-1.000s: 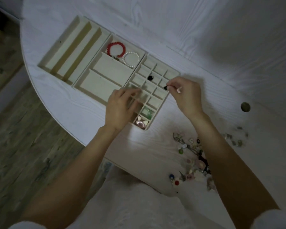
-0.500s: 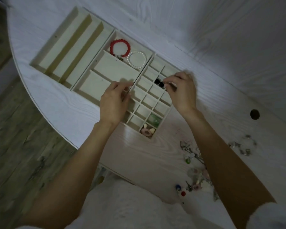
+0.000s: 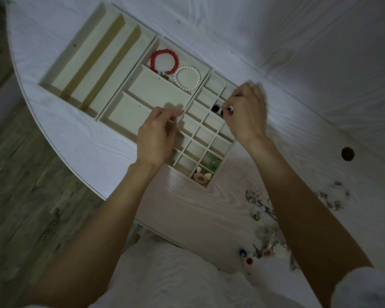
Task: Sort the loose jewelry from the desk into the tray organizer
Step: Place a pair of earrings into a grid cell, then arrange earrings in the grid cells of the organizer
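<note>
From my head camera: my right hand (image 3: pixel 246 112) pinches a small black earring (image 3: pixel 222 112) over the small-cell grid of the tray organizer (image 3: pixel 200 90), just beside its black twin (image 3: pixel 215 108) already in a cell. My left hand (image 3: pixel 156 134) has fingertips pinched at the grid's near wall — on the wall or something tiny, I cannot tell. I should lower it into the twin's cell before letting go — a high drop could bounce it out. Loose jewelry (image 3: pixel 267 241) waits on the desk (image 3: pixel 98 138), well below the grid.
</note>
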Tool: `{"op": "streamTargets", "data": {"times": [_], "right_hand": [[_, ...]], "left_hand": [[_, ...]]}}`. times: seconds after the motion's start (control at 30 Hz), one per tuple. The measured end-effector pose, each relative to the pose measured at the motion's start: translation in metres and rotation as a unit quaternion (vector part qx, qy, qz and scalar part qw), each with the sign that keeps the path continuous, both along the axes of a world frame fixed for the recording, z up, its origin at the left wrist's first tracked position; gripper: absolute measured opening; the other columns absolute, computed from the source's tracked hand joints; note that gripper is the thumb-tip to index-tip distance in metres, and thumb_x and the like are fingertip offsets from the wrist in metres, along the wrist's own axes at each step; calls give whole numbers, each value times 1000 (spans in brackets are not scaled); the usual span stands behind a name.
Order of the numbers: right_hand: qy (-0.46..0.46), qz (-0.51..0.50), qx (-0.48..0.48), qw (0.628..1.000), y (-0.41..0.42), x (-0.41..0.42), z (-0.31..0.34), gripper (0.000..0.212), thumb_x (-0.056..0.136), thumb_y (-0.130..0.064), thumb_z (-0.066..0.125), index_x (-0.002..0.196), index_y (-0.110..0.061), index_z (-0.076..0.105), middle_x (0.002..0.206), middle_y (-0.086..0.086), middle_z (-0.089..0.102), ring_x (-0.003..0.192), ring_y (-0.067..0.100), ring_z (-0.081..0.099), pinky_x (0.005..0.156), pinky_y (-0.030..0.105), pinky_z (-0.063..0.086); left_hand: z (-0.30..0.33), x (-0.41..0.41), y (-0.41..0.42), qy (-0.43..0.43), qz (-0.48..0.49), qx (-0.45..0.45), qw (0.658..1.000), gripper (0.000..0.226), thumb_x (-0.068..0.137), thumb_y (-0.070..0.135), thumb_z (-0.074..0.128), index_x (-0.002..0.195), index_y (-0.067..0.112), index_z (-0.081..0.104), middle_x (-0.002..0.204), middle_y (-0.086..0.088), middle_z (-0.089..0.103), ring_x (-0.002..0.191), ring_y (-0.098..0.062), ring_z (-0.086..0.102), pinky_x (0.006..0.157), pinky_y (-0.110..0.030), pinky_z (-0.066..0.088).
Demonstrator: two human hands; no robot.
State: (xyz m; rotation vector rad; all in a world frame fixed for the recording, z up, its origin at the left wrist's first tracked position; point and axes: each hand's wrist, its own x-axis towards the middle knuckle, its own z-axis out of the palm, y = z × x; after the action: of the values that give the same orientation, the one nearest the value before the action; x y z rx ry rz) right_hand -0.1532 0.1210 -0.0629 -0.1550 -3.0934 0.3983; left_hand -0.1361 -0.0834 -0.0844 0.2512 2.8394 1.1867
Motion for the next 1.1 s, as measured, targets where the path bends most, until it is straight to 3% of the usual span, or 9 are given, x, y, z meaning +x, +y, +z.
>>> {"op": "streamTargets", "data": {"times": [0.1, 0.27, 0.37, 0.5, 0.7, 0.87, 1.1], "right_hand": [[4, 14, 11, 1000, -1, 0, 0, 13, 86, -11, 62, 91, -10, 74, 105, 9, 59, 104, 27, 48, 93, 29, 29], [5, -52, -44, 998, -2, 2, -4, 12, 86, -18, 65, 93, -17, 74, 106, 5, 59, 103, 23, 50, 95, 21, 26], [13, -87, -55, 995, -5, 5, -6, 12, 86, -22, 64, 95, -19, 73, 107, 4, 59, 102, 21, 49, 92, 21, 27], [30, -92, 3, 995, -9, 7, -7, 14, 88, -23, 62, 94, -18, 74, 108, 4, 61, 103, 23, 50, 94, 27, 26], [37, -110, 7, 993, -11, 8, -7, 17, 90, -25, 59, 96, -18, 73, 110, 2, 60, 105, 21, 49, 96, 24, 21], [35, -110, 2, 993, -11, 9, -5, 16, 90, -23, 60, 97, -16, 73, 111, 3, 60, 107, 21, 49, 96, 24, 21], [78, -85, -89, 989, -5, 15, 4, 11, 86, -21, 65, 95, -19, 72, 101, 1, 62, 98, 19, 51, 85, 12, 23]], "left_hand": [[0, 1, 0, 1, 2, 2, 1000, 27, 89, 11, 63, 115, 16, 66, 99, -2, 59, 78, -5, 49, 68, -9, 32], [-1, 2, 1, 9, 7, 4, 1000, 27, 88, 10, 64, 114, 15, 67, 97, -3, 59, 78, -6, 49, 66, 0, 30], [-2, 2, 0, 14, 9, 3, 1000, 28, 88, 9, 64, 114, 15, 67, 96, -3, 60, 78, -7, 49, 66, -5, 31], [-2, 2, 1, 18, 13, 3, 1000, 28, 87, 9, 64, 114, 15, 67, 96, -4, 60, 77, -7, 50, 68, -16, 35], [-3, 2, 1, 17, 14, 5, 1000, 27, 88, 10, 63, 114, 15, 67, 96, -3, 61, 77, -6, 49, 66, -4, 29], [-4, 1, 0, 13, 14, 13, 1000, 28, 87, 9, 63, 114, 16, 67, 97, -4, 61, 78, -7, 50, 70, -18, 38], [-5, 2, 0, 17, 13, 16, 1000, 28, 88, 11, 63, 115, 15, 66, 96, -5, 60, 78, -10, 52, 70, -22, 40]]}}
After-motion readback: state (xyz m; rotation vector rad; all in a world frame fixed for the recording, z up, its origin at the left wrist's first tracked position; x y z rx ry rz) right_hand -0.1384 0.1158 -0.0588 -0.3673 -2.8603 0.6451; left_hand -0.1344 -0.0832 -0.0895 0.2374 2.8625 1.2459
